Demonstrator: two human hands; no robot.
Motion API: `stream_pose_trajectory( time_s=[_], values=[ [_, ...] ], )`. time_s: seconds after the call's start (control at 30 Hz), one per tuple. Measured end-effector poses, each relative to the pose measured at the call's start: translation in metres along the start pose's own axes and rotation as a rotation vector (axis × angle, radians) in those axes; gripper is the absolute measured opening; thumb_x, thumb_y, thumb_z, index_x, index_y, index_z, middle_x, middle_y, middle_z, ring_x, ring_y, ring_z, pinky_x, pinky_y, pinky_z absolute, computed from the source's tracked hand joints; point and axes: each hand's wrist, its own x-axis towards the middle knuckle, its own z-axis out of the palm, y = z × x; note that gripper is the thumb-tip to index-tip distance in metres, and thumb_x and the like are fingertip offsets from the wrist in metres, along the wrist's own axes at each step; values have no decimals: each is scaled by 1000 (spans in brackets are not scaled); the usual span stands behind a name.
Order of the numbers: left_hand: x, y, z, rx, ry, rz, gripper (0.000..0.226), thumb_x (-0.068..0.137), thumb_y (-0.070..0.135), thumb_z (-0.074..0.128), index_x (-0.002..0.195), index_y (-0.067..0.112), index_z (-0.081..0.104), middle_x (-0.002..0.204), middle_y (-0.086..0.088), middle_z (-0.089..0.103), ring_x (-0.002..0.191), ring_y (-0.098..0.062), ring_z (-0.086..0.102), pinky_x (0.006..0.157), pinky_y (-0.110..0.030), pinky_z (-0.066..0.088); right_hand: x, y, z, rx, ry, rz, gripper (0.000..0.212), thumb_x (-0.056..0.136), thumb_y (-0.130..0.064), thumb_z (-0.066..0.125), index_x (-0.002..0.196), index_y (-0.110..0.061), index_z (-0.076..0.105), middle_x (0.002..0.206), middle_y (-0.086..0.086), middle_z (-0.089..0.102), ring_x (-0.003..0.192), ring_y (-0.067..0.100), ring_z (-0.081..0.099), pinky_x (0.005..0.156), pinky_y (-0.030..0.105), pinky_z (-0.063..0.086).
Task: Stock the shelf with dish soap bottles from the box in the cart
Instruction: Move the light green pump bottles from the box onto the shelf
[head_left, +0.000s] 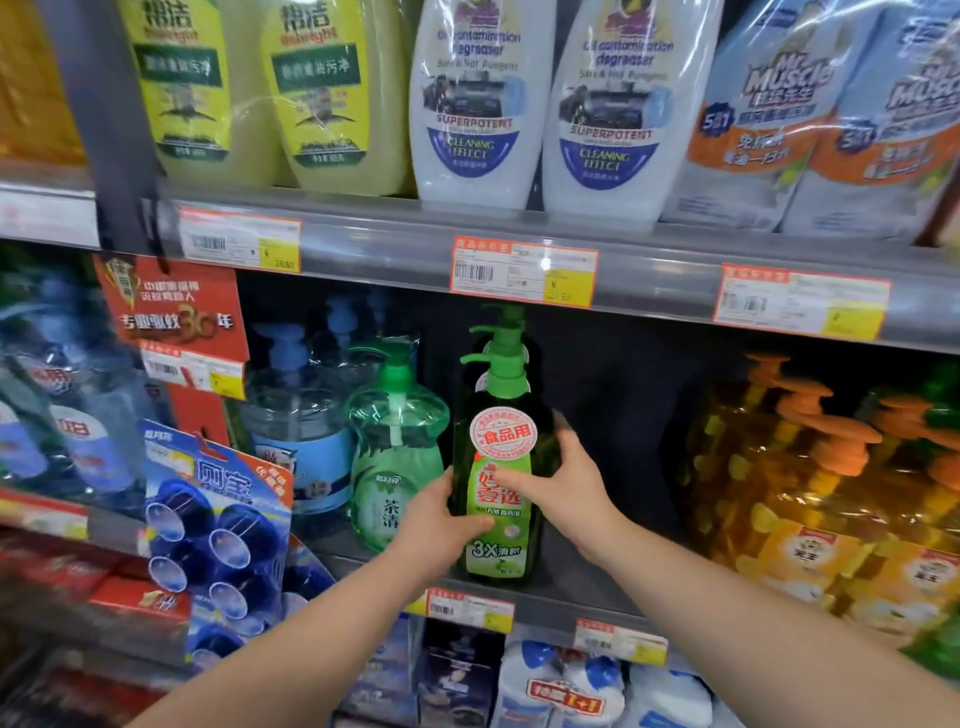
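A grey metal upper shelf edge (395, 244) runs above the left hand (441, 525) and right hand (571, 488). Its clear strip holds orange-framed price tags (524, 271), one catching a white glare. Behind the hands the back panel (613, 395) is dark. Far up and left stands a grey upright (111, 130). Just below the hands, a lower shelf edge (545, 608) carries more tags.
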Motion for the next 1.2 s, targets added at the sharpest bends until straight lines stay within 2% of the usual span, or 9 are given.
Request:
stream_pose_trajectory(
  time_s=[0.13,0.33,0.43,0.5,0.6,0.7,0.8,1.03,1.2],
  values=[
    [0,3,0,280,47,72,48,83,14,69,127,18,52,101,7,59,91,-10,57,81,-22,46,-2,9,1,63,-22,2,93,68,-14,84,144,-27,32,127,-2,58,117,14,56,97,32,49],
    [-13,22,-12,547,357,269,61,82,37,66,134,22,39,123,3,45,105,-20,55,85,-36,48,-5,9,0,19,-77,-27,99,70,-18,84,147,-27,22,127,-5,54,117,11,53,96,26,43],
    [-10,31,-28,639,542,537,59,75,42,69,124,16,49,119,-5,52,110,-26,51,90,-42,45,-9,16,3,14,-151,54,105,67,-13,85,143,-32,15,126,-7,54,110,10,57,92,31,51],
    [0,30,-40,798,640,658,71,66,60,61,121,17,49,121,-10,54,119,-30,41,96,-51,40,-12,24,8,-39,-190,102,105,66,-9,85,146,-22,18,127,-2,56,112,13,57,97,33,49],
    [16,24,-53,1004,507,611,96,58,73,62,134,16,44,145,-14,37,138,-37,17,106,-64,20,-15,30,12,-79,-185,120,96,72,-6,80,145,-16,19,119,-6,52,109,9,52,92,23,43],
    [25,13,-58,1136,412,608,99,63,80,42,135,13,48,151,-14,31,138,-47,18,100,-69,26,-12,37,17,-110,-152,99,93,70,-9,81,143,-20,23,128,-2,52,117,14,53,97,29,45],
    [28,6,-60,1150,426,669,92,66,77,38,129,12,53,149,-12,34,136,-45,17,96,-69,31,-11,43,26,-121,-124,93,95,68,-14,82,143,-21,23,134,5,49,121,19,53,102,39,46],
    [32,3,-63,1108,451,751,83,70,71,44,128,13,51,148,-9,29,136,-43,15,95,-69,31,-5,47,35,-132,-106,107,99,67,-18,82,145,-24,20,134,7,49,120,20,54,102,45,47],
    [30,3,-62,1068,432,743,80,63,56,72,126,11,54,146,-14,37,135,-45,17,96,-71,31,-3,47,35,-124,-84,116,94,70,-15,80,144,-23,23,133,6,50,118,20,55,102,44,47]
  ],
)
